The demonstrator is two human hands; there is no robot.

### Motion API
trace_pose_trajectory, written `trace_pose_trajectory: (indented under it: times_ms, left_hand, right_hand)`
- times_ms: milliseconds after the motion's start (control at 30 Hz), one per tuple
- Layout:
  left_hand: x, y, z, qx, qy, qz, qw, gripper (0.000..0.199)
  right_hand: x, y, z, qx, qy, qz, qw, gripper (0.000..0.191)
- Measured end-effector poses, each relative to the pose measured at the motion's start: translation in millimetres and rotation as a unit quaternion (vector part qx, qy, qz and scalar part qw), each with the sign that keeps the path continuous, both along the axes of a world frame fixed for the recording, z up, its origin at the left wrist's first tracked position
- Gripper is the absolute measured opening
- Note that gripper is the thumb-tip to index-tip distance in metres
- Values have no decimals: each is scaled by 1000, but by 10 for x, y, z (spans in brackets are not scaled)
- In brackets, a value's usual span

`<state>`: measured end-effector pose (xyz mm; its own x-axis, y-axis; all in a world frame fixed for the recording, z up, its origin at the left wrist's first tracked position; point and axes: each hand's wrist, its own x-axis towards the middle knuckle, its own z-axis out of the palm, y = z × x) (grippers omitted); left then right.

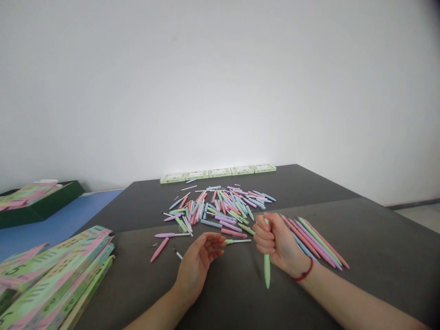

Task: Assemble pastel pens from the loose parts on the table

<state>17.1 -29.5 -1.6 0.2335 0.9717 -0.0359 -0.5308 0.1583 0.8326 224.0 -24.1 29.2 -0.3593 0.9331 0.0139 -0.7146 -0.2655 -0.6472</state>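
Note:
My right hand point(275, 240) is closed in a fist around a light green pen barrel point(267, 271). Its tapered end points down over the dark table, and a bit of green shows above the fingers. To the left, my left hand point(197, 261) is loosely curled with its fingers apart and nothing visible between them. By its fingertips is a green pen tip with a white refill point(240, 241); whether they touch I cannot tell. Beyond both hands spreads a heap of pastel pen parts point(220, 206) in pink, blue, purple and green.
Right of my right hand lies a row of pens point(319, 243) side by side. Several flat pale green boxes point(220, 172) line the far table edge. Stacked printed packages point(58, 279) stand at the near left, with a dark green box point(41, 206) behind on a blue surface.

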Motion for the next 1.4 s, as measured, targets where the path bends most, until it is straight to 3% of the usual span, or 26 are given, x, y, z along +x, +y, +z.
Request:
trace_pose_trajectory:
  times_ms: [200, 300, 367, 433, 533, 667, 733, 867, 1033, 1100, 1167, 1300, 1400]
  left_hand:
    - [-4, 3, -1, 13, 5, 8, 1000, 24]
    - [-22, 22, 0, 40, 17, 34, 998, 24]
    - [-51, 57, -1, 71, 34, 64, 995, 26]
    - [-94, 111, -4, 97, 59, 106, 988, 28]
    - [-173, 213, -13, 118, 88, 162, 976, 28]
    - [-245, 309, -37, 132, 108, 192, 966, 24]
    - [-247, 314, -49, 140, 124, 192, 963, 23]
    - [-201, 255, -52, 166, 165, 170, 957, 23]
    - [-166, 198, -38, 198, 207, 163, 944, 25]
    - [-174, 204, -35, 207, 218, 173, 938, 26]
    - [-187, 217, -35, 214, 232, 183, 931, 26]
    - [-198, 218, -47, 224, 276, 177, 918, 20]
    - [-186, 183, -58, 233, 313, 160, 907, 12]
  right_hand:
    - [-1, -4, 1, 3, -10, -19, 1000, 37]
    - [-28, -5, 10, 26, -126, -65, 990, 35]
    - [-41, 5, -1, 51, -256, -83, 962, 23]
    - [-35, 20, -36, 81, -432, -75, 895, 9]
    - [17, 17, -117, 115, -631, -70, 764, 19]
    - [136, -101, -235, 160, -694, -107, 693, 27]
    - [207, -181, -301, 217, -748, -126, 615, 34]
    - [375, -256, -440, 297, -845, -156, 416, 43]
    - [542, -193, -486, 328, -891, -188, 251, 36]
    - [510, -178, -424, 341, -897, -192, 207, 28]
    - [381, -176, -335, 371, -888, -177, 204, 22]
    - [-70, -133, -219, 431, -847, -140, 278, 17]
    - [-332, -31, -259, 438, -837, -143, 296, 13]
